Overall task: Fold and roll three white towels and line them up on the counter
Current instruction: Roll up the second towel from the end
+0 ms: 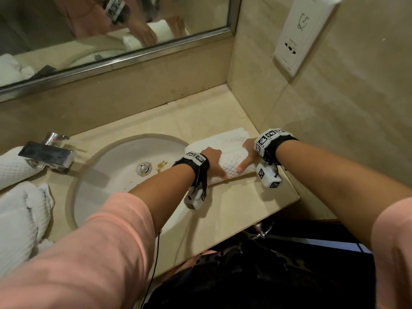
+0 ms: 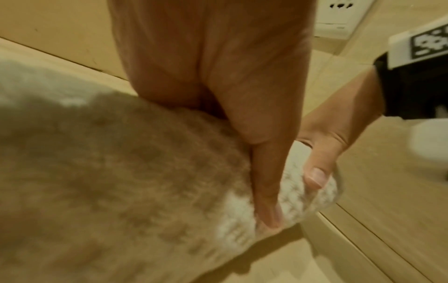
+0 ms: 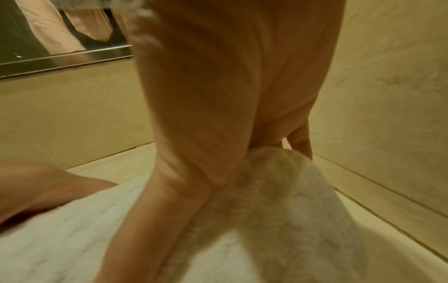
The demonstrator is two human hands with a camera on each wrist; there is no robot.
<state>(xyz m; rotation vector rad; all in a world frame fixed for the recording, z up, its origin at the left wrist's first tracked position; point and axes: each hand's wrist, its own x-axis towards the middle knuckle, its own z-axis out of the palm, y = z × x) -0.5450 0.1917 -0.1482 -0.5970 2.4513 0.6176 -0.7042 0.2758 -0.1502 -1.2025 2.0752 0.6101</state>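
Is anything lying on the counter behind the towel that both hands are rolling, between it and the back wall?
Nothing visible. The left hand and right hand grip the towel, and the counter behind it shows bare up to the wall.

Waffle-weave cotton on the rolled towel (image 1: pixel 225 152), nubbly and matt under both palms. Same bumpy cloth on the loose towels (image 1: pixel 20 219) by the basin. Polished beige stone for the counter (image 1: pixel 234 204), faintly glossy. Smooth glazed ceramic in the sink (image 1: pixel 116 157). Chrome on the faucet (image 1: pixel 48 155), mirror-bright. Glossy white plastic socket plate (image 1: pixel 303 34).
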